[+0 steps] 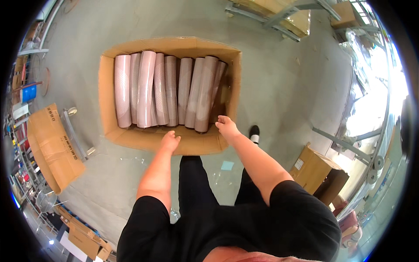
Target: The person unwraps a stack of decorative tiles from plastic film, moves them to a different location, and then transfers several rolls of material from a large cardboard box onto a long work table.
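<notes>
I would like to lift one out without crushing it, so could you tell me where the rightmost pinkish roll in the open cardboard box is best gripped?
Probably at its near end, coming from above on the right. The rightmost roll leans against its neighbours, leaving a gap along the box wall beside it, and the right hand is already at that near corner. The left hand rests on the near flap.

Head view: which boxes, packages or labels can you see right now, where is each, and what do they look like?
Open cardboard box: centre floor, brown, both hands at its near edge.
Wrapped sleeves: inside the box, pinkish tubes side by side.
Flat carton: left, on a cart, brown with dark print.
Small box: lower right, brown, with a white label.
Cartons: bottom left, brown, stacked.
</notes>
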Demonstrator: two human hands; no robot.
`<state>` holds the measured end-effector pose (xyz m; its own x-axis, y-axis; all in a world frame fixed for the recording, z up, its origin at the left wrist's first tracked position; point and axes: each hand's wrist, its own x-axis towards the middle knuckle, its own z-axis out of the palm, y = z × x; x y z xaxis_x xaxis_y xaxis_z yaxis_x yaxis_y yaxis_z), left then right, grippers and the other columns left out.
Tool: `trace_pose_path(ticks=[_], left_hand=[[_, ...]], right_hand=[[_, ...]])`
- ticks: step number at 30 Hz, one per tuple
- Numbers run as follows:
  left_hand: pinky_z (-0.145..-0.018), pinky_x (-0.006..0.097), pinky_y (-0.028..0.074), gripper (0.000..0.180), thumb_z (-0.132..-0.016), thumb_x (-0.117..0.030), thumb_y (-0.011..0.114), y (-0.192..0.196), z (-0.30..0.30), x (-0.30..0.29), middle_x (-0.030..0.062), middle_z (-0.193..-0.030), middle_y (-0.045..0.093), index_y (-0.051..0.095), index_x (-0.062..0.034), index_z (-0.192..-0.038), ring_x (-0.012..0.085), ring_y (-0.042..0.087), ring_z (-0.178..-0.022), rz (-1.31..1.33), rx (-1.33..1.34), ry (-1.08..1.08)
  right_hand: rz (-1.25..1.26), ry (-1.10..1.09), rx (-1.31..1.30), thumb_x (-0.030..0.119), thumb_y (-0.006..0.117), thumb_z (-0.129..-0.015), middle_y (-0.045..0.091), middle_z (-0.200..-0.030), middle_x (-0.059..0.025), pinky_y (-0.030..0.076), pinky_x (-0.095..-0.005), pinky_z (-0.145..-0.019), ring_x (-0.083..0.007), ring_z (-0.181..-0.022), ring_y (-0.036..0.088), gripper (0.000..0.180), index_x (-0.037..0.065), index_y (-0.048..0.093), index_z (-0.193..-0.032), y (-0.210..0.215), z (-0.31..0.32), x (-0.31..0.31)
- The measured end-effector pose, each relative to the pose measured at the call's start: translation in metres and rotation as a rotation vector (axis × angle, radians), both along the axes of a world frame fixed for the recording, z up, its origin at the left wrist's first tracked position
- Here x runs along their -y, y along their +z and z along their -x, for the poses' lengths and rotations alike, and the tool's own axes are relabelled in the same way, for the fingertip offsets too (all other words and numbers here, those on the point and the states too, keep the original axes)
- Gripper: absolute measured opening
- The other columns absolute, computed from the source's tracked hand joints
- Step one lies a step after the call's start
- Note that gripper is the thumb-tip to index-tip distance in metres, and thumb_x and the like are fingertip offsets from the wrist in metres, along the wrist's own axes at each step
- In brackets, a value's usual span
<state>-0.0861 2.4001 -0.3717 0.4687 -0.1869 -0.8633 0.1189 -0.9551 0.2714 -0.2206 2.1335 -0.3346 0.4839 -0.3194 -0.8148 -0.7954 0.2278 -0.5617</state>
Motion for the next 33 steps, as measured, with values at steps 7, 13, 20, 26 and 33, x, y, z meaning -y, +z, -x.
trace_pose_path(ticks=[7,13,20,26,33], left_hand=[[-0.108,0.037,0.038,0.057,-0.094,-0.027,0.054,-0.154,-0.027,0.024,0.0217,-0.14,0.049,0.041,-0.0003,-0.142,0.0335,0.047,-0.129,0.03,-0.057,0.067],[-0.113,0.042,0.03,0.089,-0.086,-0.053,0.06,-0.287,-0.06,0.088,0.0273,-0.149,0.032,0.031,0.0043,-0.146,0.0398,0.033,-0.137,0.213,0.125,0.196],[-0.113,0.042,0.03,0.128,-0.063,-0.075,0.068,-0.281,-0.05,0.154,0.0277,-0.15,0.028,0.018,0.0053,-0.15,0.0419,0.027,-0.139,0.025,0.064,0.099],[-0.112,0.04,0.033,0.134,-0.056,-0.071,0.076,-0.315,-0.062,0.139,0.0279,-0.148,0.033,0.017,0.0048,-0.149,0.0399,0.031,-0.139,0.041,-0.159,0.065],[-0.11,0.04,0.036,0.132,-0.049,-0.05,0.09,-0.279,-0.045,0.132,0.0283,-0.143,0.04,0.021,0.0059,-0.147,0.0365,0.038,-0.136,0.316,-0.053,0.217]], right_hand=[[0.091,-0.076,-0.417,0.046,0.062,-0.088,0.039,-0.148,-0.022,0.037,-0.0416,-0.108,-0.0357,-0.136,0.038,0.081,-0.002,0.032,-0.146,-0.19,-0.082,-0.037],[-0.185,-0.698,-0.349,0.065,0.048,-0.091,0.046,-0.144,-0.0119,0.042,-0.0399,-0.097,-0.0299,-0.128,0.045,0.076,0.007,0.046,-0.139,-0.331,-0.095,-0.018],[-0.433,-0.796,-0.153,0.067,0.036,-0.093,0.047,-0.142,-0.0093,0.037,-0.0392,-0.105,-0.0279,-0.127,0.046,0.076,0.01,0.04,-0.143,-0.415,-0.063,0.021],[-0.443,-0.69,-0.134,0.054,0.04,-0.097,0.056,-0.131,-0.0113,0.044,-0.0419,-0.102,-0.0275,-0.119,0.054,0.063,0.01,0.041,-0.142,-0.424,-0.058,0.034],[-0.585,-0.769,0.123,0.043,0.053,-0.094,0.059,-0.125,-0.0113,0.052,-0.0423,-0.09,-0.0268,-0.113,0.059,0.057,0.003,0.047,-0.135,-0.373,-0.06,0.028]])
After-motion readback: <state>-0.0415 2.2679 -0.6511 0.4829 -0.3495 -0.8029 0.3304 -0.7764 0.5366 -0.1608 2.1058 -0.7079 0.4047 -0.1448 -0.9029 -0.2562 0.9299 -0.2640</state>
